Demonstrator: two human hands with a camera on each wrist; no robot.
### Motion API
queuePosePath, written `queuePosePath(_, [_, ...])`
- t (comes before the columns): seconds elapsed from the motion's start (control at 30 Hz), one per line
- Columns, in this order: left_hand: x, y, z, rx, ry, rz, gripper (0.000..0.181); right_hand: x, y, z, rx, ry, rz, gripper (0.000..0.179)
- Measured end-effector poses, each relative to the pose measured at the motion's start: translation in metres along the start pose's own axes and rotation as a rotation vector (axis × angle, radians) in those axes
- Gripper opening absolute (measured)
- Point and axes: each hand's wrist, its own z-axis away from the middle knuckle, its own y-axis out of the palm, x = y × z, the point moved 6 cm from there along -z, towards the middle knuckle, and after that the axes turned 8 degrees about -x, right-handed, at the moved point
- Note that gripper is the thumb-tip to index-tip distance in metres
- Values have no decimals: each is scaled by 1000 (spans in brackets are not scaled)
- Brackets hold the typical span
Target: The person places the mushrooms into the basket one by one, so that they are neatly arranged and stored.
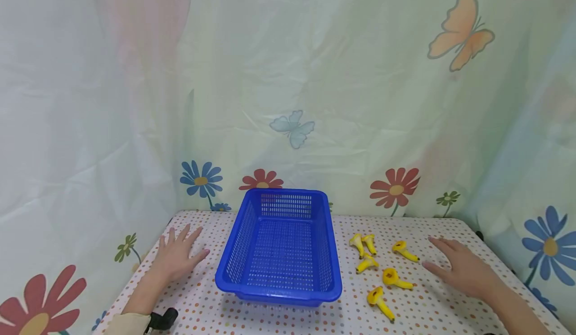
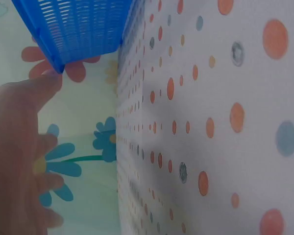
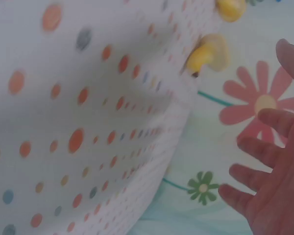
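A blue plastic basket with slotted walls stands upright on the dotted table, nothing inside it. To its right lie several small yellow banana-like pieces, flared at one end and dark at the other tip. My left hand is spread, palm down, left of the basket and apart from it. On the other side, my right hand hovers right of the yellow pieces with fingers extended and nothing in it. The right wrist view shows its fingers spread, a yellow piece beyond them.
The table wears a white cover with coloured dots. Close behind it hangs a pale curtain printed with flowers and butterflies, which also encloses both sides. A black strap device sits on my left wrist by the sleeve.
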Motion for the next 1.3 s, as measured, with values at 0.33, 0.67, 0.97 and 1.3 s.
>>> queuePosePath(0.33, [-15,-13,6,-34,45,149,64,40,-16,10,-24,-17,-146,67])
queuePosePath(0.67, [-39,-33,10,-81,108,289,50,85,-17,19,21,-56,-397,42])
queuePosePath(0.97, [-58,-40,10,-88,111,453,50,104,4,26,172,-95,-581,33])
queuePosePath(1.3, [-80,-20,3,113,14,737,65,104,23,33,277,-44,-650,36])
